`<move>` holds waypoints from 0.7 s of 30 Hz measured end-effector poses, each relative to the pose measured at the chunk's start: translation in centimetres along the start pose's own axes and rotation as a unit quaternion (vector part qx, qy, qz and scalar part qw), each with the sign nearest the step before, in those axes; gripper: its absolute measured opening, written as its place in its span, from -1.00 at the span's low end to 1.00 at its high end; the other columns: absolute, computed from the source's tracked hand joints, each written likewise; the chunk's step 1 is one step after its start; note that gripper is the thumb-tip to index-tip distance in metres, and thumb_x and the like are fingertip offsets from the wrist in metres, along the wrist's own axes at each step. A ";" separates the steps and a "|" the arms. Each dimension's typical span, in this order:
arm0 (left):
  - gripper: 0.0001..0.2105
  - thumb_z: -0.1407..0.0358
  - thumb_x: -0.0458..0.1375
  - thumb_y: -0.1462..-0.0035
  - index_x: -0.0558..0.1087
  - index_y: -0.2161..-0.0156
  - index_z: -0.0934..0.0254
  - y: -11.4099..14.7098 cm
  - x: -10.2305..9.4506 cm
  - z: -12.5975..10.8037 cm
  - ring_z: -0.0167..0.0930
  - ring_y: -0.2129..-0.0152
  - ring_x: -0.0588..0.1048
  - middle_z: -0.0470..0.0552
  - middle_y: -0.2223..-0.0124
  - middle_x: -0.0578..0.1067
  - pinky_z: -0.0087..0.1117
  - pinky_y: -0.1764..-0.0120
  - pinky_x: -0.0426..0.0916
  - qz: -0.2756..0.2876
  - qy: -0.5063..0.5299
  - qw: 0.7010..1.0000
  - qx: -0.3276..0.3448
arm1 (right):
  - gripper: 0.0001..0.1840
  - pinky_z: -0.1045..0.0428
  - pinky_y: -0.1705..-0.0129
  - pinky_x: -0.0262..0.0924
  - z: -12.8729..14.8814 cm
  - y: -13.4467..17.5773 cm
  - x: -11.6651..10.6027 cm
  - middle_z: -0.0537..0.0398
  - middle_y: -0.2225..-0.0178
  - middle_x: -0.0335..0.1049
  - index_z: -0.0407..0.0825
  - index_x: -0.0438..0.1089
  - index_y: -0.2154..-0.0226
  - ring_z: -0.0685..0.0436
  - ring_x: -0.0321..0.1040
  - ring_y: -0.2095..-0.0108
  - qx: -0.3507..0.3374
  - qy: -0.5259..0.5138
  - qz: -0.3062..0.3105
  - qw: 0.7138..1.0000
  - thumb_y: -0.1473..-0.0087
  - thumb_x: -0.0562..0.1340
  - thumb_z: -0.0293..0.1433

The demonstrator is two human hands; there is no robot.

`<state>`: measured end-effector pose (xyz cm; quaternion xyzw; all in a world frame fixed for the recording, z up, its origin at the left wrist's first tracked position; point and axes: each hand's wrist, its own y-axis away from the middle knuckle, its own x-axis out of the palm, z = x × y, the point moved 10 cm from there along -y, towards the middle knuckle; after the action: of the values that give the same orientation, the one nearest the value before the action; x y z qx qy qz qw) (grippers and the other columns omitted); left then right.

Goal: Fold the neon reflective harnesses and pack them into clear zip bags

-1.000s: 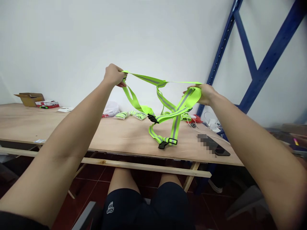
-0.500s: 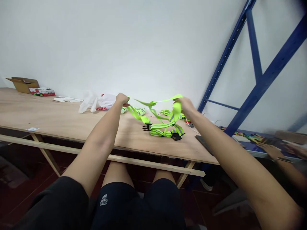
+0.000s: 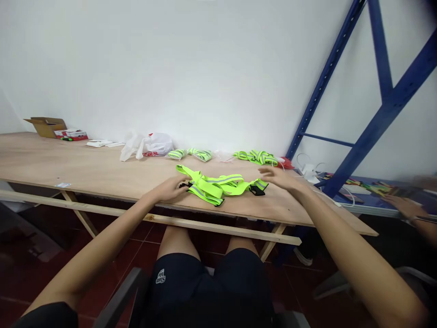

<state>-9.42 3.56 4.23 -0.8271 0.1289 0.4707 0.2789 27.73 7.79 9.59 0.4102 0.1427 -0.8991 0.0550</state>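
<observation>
A neon yellow-green reflective strap harness (image 3: 218,183) with grey stripes lies in a loose heap near the table's front edge. At its left end, my left hand (image 3: 170,189) rests with fingers apart around a black buckle (image 3: 185,185), touching or almost touching it; the grip does not look closed. My right hand (image 3: 278,177) hovers just right of the heap, fingers stretched out and holding nothing. Close to it, a black buckle piece (image 3: 257,189) lies at the harness's right end.
Bagged reflective straps (image 3: 200,154) and another loose harness (image 3: 256,157) lie along the wall. Further left are a white plastic bag (image 3: 159,144) and a cardboard box (image 3: 46,126). A blue metal rack (image 3: 327,77) rises at right, where another person's hand (image 3: 404,206) shows.
Both hands have let go of the raised straps, and the harness has dropped flat onto the table. My left hand has come down to the left buckle; my right hand has moved lower and right.
</observation>
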 end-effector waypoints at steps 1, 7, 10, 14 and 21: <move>-0.53 0.08 0.01 -0.28 0.36 -0.21 0.21 0.8 0.9 -0.7 -0.19 -0.13 0.41 0.10 -0.23 0.42 -0.21 -0.17 0.29 0.028 -0.019 0.999 0.028 | -0.71 -0.13 0.13 0.38 -2.1 0.4 -0.2 -0.06 0.15 0.56 0.03 0.54 0.29 -0.35 0.48 0.11 0.025 0.049 0.007 0.998 0.09 0.36 -0.19; -0.49 0.08 -0.08 -0.33 0.30 -0.28 0.25 1.5 2.4 -0.5 -0.15 -0.11 0.43 0.17 -0.21 0.44 -0.20 -0.14 0.29 0.072 -0.139 0.988 0.013 | -0.57 -0.03 0.40 0.18 -8.4 2.3 0.8 0.04 0.54 0.47 0.02 0.40 0.54 -0.26 0.45 0.41 0.121 0.238 -0.024 0.963 0.02 0.23 0.03; -0.43 0.02 -0.08 -0.31 0.27 -0.30 0.27 1.9 1.6 0.7 -0.10 -0.09 0.44 0.22 -0.21 0.43 -0.15 -0.11 0.30 0.081 -0.177 0.981 -0.027 | -0.48 -0.02 0.40 0.15 -7.3 2.2 2.2 -0.03 0.38 0.54 0.01 0.40 0.42 -0.26 0.46 0.35 0.111 0.242 -0.055 0.962 -0.02 0.16 0.14; -0.41 -0.08 -0.10 -0.28 0.35 -0.26 0.20 4.3 -1.2 4.0 -0.12 -0.11 0.43 0.15 -0.24 0.41 -0.19 -0.14 0.28 0.070 -0.179 0.978 -0.086 | -0.35 -0.05 0.37 0.18 -6.2 1.5 4.3 -0.18 0.21 0.56 -0.01 0.44 0.29 -0.35 0.48 0.24 0.132 0.276 -0.044 0.951 0.00 0.13 0.23; -0.40 -0.10 -0.10 -0.22 0.48 -0.13 0.22 10.4 -8.3 13.6 -0.16 -0.10 0.45 0.08 -0.18 0.49 -0.31 -0.14 0.27 0.014 -0.192 0.955 -0.228 | -0.56 -0.06 0.24 0.24 -8.1 -0.6 3.4 -0.15 0.27 0.56 -0.02 0.52 0.31 -0.31 0.48 0.23 0.128 0.306 -0.001 0.943 0.06 0.31 0.00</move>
<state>-28.29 2.62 2.31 -0.7611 -0.0259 0.6410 0.0958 31.19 10.90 2.08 0.6688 0.0374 -0.7411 -0.0454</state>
